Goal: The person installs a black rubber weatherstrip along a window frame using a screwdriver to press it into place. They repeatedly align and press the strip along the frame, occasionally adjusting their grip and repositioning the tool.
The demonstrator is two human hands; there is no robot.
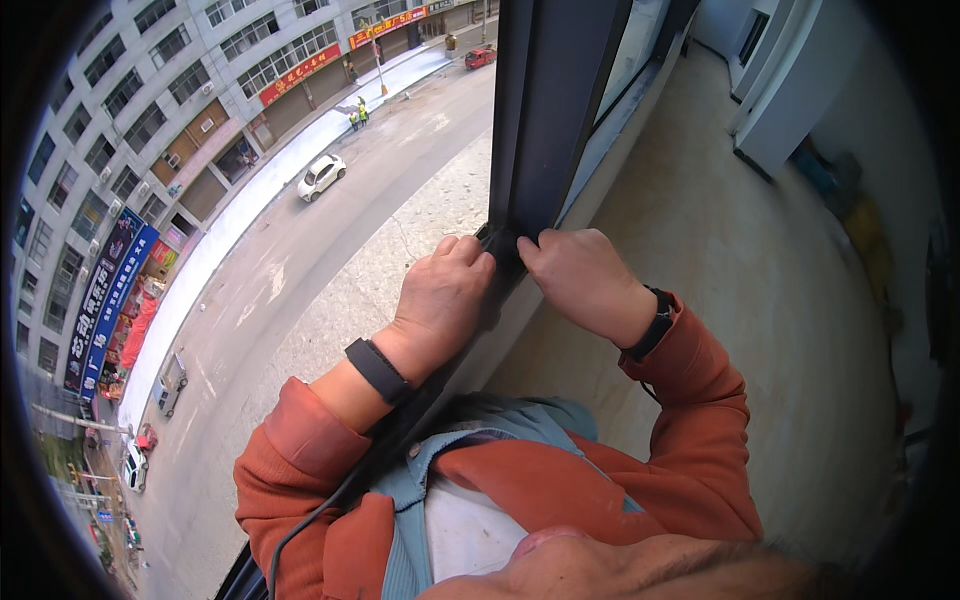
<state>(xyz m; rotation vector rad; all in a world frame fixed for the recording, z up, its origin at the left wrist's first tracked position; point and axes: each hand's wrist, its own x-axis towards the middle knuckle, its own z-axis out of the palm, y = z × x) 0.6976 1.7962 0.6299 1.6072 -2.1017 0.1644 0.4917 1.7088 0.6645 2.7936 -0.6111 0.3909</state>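
Observation:
A dark window frame (545, 110) rises in front of me, and its lower rail (440, 375) runs back toward my body. At the foot of the upright, my left hand (448, 290) lies on the street side with its fingers curled closed against the dark rail. My right hand (585, 280) is on the room side, thumb and fingers pinched together at the same corner. The two hands are a small gap apart, with black frame between them. Whatever the fingertips grip is hidden. Both wrists wear black bands.
Left of the frame is an open drop to a street with a white car (322, 177), people in bright vests (358, 116) and a building (150, 90). Right of it lie a room floor (680, 200), a white pillar (795, 95) and blurred items by the wall. A dark cord (285, 545) hangs near my left sleeve.

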